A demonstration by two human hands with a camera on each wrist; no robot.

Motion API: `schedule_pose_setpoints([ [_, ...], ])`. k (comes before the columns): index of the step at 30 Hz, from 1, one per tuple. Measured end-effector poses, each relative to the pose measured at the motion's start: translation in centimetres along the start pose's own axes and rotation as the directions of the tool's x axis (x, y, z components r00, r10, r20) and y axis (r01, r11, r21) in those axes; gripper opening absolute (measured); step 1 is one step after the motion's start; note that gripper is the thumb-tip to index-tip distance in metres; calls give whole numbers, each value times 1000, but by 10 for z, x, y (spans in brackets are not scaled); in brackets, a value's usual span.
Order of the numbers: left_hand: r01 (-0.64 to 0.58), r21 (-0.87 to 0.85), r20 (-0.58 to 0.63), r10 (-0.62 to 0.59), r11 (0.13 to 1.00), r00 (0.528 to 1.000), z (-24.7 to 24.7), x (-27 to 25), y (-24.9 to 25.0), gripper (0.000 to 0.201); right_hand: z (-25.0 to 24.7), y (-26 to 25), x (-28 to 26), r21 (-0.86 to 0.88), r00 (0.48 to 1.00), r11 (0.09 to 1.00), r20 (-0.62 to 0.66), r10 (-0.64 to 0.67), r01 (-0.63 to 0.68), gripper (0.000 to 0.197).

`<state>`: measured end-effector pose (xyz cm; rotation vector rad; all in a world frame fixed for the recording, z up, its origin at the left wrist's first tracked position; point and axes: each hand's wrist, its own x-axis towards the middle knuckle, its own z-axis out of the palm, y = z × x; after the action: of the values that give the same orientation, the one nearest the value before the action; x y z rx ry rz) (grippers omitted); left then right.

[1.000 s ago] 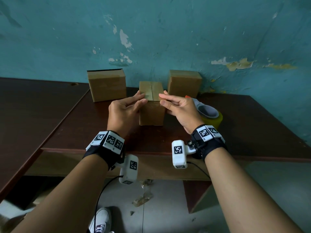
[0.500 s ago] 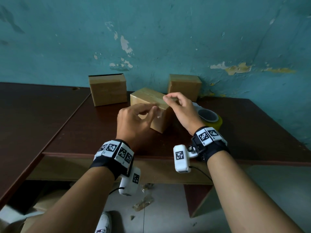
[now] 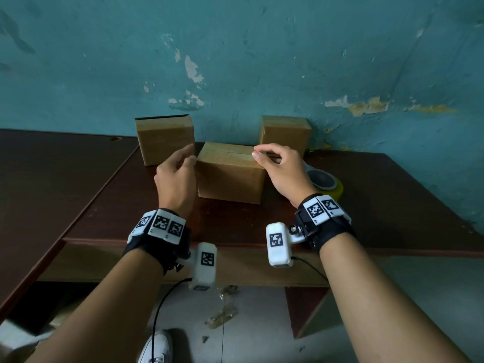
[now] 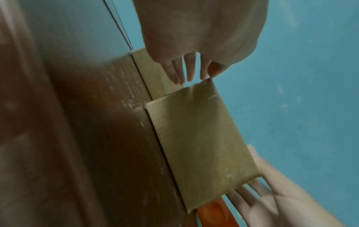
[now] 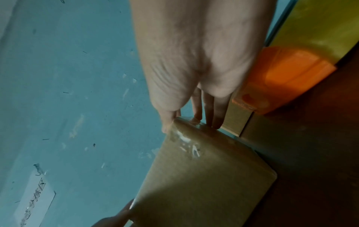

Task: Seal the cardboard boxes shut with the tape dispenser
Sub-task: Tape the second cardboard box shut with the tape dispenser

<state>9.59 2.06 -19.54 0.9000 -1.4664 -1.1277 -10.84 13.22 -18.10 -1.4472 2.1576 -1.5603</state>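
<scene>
From the head view, the middle box (image 3: 230, 176) stands at the desk (image 3: 392, 205) centre; my left hand (image 3: 175, 176) at its 9 o'clock and my right hand (image 3: 280, 171) at 3 o'clock touch it with loosely curled fingers, clamped on nothing. The tape dispenser (image 3: 323, 183) waits at 3 o'clock.

From the left wrist view, I should square the box (image 4: 200, 138) first.

From the right wrist view, glossy tape lies on its corner (image 5: 186, 138); I would press it flat.

On the desk (image 3: 366, 210) the middle box (image 3: 230, 176) sits at centre. A second box (image 3: 165, 140) stands at its 10 o'clock, a third box (image 3: 284, 132) at 1 o'clock, both against the wall (image 3: 262, 61). The tape dispenser (image 3: 323, 182) lies at 3 o'clock. The left hand (image 3: 176, 176) flanks the middle box at 9 o'clock, the right hand (image 3: 281, 171) at 3.
</scene>
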Motion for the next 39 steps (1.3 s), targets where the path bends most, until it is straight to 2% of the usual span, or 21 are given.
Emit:
schedule_pose_setpoints([
  [2, 54, -156, 88, -40, 986, 995, -2, 1, -2, 35, -2, -3, -2, 6, 999, 1000, -43, -21, 22, 25],
  [5, 80, -192, 159, -49, 978, 986, -3, 1, -7, 32, -5, -7, -5, 37, 1000, 999, -15, 15, -14, 33],
  [8, 43, -125, 187, -19, 991, 982, -7, 2, -13, 30, -12, -8, -7, 138, 989, 985, 118, 86, -102, 42],
  [11, -35, -45, 208, 44, 998, 977, -8, 3, -18, 31, -15, -4, -8, 111, 975, 985, 195, 107, -130, 53],
  [15, -115, 26, 221, 106, 993, 969, -9, 3, -17, 33, -17, 0, -8, 74, 974, 992, 211, 80, -98, 56],
  [20, -164, 90, 283, 133, 982, 950, -8, 3, -16, 39, -20, -2, -8, 2, 987, 1000, 157, 18, -19, 47],
  [23, -209, 173, 254, 161, 962, 954, -5, 5, -18, 43, -20, -3, -10, -18, 981, 999, 189, 34, -31, 47],
  [28, -198, 228, 202, 153, 953, 967, -2, 7, -20, 42, -17, -3, -9, -72, 982, 997, 187, 33, -20, 49],
  [39, -165, 193, 178, 131, 967, 975, 2, 15, -26, 44, -10, -3, -4, -54, 983, 997, 177, 57, -48, 50],
])
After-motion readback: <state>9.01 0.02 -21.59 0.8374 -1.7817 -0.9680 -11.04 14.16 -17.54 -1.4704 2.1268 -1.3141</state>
